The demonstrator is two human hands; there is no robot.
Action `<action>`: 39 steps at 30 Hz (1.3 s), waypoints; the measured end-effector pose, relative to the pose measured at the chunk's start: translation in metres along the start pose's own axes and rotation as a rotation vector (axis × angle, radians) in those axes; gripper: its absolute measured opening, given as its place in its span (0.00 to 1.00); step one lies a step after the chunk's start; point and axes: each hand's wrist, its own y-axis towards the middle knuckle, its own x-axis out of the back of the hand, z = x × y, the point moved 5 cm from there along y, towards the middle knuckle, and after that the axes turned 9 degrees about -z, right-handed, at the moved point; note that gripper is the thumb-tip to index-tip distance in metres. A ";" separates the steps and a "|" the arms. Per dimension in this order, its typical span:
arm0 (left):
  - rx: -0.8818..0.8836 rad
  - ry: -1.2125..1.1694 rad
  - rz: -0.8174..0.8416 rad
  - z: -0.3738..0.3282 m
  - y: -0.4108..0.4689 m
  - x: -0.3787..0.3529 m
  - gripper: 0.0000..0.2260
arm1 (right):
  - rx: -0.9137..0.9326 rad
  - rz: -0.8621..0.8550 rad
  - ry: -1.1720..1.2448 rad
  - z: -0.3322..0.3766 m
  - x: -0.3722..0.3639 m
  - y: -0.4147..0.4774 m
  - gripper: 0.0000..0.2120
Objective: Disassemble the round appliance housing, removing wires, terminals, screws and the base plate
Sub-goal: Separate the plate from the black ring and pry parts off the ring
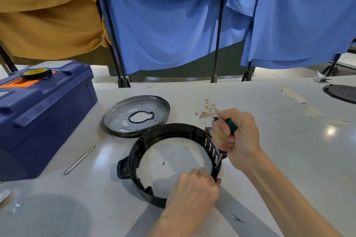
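Progress check from my end: pretty far along, I'd say. The metal base plate (115, 113) is already off and lies by itself on the desk (279, 159), just beyond the black housing ring (169, 128) on the far-edge side. A little pile of wires and brass terminals (207, 110) sits loose a bit to the right of the plate, so those look done too.

What's left is the ring itself, which lies near the middle of the desk toward the near edge. My left hand (192, 186) has its grip closed on the ring's near-right rim to steady it. My right hand (237, 140) is wrapped tight around the green-handled screwdriver (231, 125), with the tip down in a screw post on the ring's right side — so I'm guessing one screw, maybe a few more. I can't see any removed screws from here.

A spare driver bit (80, 159) lies beside the blue toolbox (44, 113) at the left edge — untouched.
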 end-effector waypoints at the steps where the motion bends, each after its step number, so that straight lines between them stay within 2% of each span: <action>1: 0.014 0.007 -0.009 0.001 0.001 0.001 0.19 | 0.009 -0.015 0.005 0.000 0.001 0.001 0.18; 6: 0.035 0.021 -0.051 0.006 0.006 0.003 0.18 | 0.032 -0.069 0.042 0.007 0.003 0.003 0.18; 17: 0.021 0.036 -0.105 0.006 0.003 0.001 0.19 | 0.035 -0.075 0.016 0.001 0.000 -0.002 0.17; 22: 0.069 -0.004 -0.180 0.011 0.007 0.009 0.18 | 0.050 -0.105 0.094 0.013 0.004 -0.001 0.20; 29: 0.080 0.007 -0.237 0.012 0.005 0.013 0.19 | 0.060 -0.056 0.060 0.016 -0.004 -0.002 0.17; 35: 0.063 0.016 -0.212 0.010 0.003 0.010 0.19 | 0.057 -0.030 -0.030 0.007 -0.014 -0.005 0.17; 39: 0.079 -0.015 -0.251 0.013 0.004 0.013 0.18 | 0.090 -0.040 0.068 0.027 -0.009 0.000 0.17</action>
